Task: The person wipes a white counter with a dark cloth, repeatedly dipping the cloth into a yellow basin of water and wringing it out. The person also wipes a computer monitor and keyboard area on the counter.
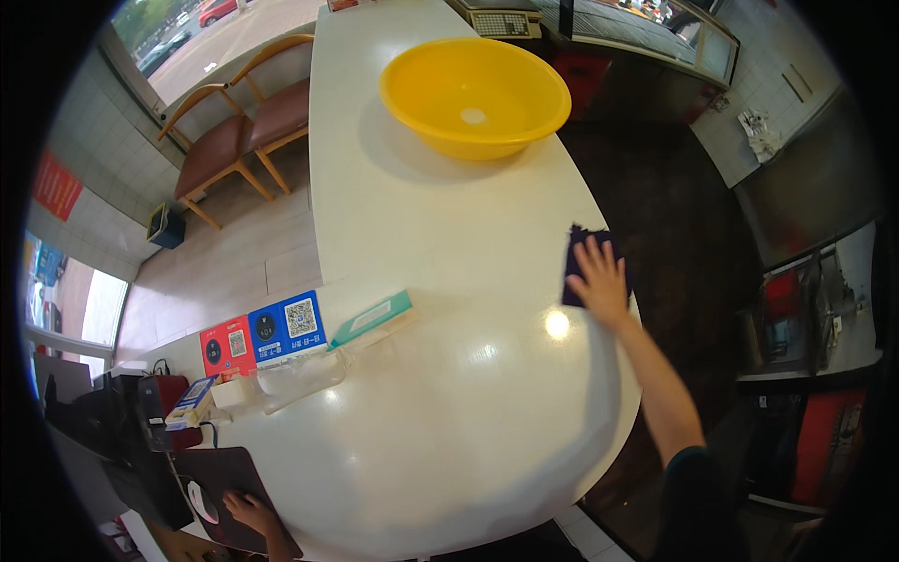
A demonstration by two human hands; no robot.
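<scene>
My right hand (601, 282) lies flat with spread fingers on a dark purple cloth (576, 270), which rests on the white countertop (449, 267) at its right edge. At the lower left my left hand (247, 511) is on a dark mouse pad (228, 478), just right of a white computer mouse (203, 501) and apart from it; its fingers are loosely bent and nothing shows in them. Farther off on the counter stands a large yellow plastic basin (477, 91), with a pale round spot on its inner bottom.
Payment code signs (288, 327), a teal and white box (372, 319) and a clear plastic container (302, 379) stand along the left edge. Beyond are wooden chairs (214, 151) and a small bin (166, 226). Dark floor (660, 211) lies right of the counter; a scale (502, 23) stands behind the basin.
</scene>
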